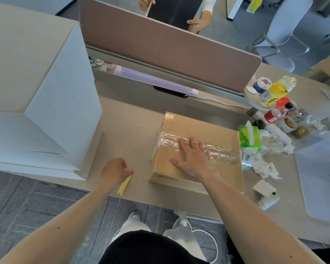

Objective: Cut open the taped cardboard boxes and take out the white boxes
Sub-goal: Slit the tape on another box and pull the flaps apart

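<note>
A brown cardboard box [208,128] lies on the desk, sealed with a wide band of clear tape [223,151] across its top. My right hand [192,159] rests flat on the box top, fingers straight and spread over the tape. To the left of the box, my left hand [113,171] is on the desk with fingers curled, touching the upper end of a yellow box cutter [123,185] that lies near the front edge. A tall stack of white boxes [46,103] stands at the left.
A brown divider panel [170,44] runs along the desk's far side. Bottles and jars [274,98], a green tissue pack [250,138] and crumpled tissues [265,166] crowd the right. Another person's hands [196,23] show beyond the divider.
</note>
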